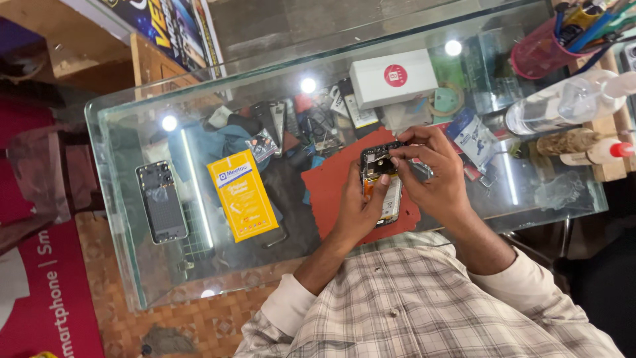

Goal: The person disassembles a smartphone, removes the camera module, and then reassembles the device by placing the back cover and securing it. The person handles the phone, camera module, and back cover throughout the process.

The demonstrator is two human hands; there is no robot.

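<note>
Where the glass surface (126,219) begins at its left end, a phone back cover (161,201) lies flat with its camera cutouts toward the far edge, and just to its right sits a yellow packet (242,195), slightly tilted. Past that, a red mat (331,189) lies near the front edge, in front of the person's checked shirt. Over the mat, the left hand (361,209) wraps the opened phone (381,179) from below, its grip closed around the body with the thumb pressed on the exposed inside. The right hand (434,172) comes in from the other side, its grip pinched with fingertips (397,159) on the phone's upper part; whether they hold a small piece there is too fine to tell. Farther back stands a white box (392,77). At the far right, a pink pen holder (543,53) stands near a clear bottle (563,103) lying on its side.
</note>
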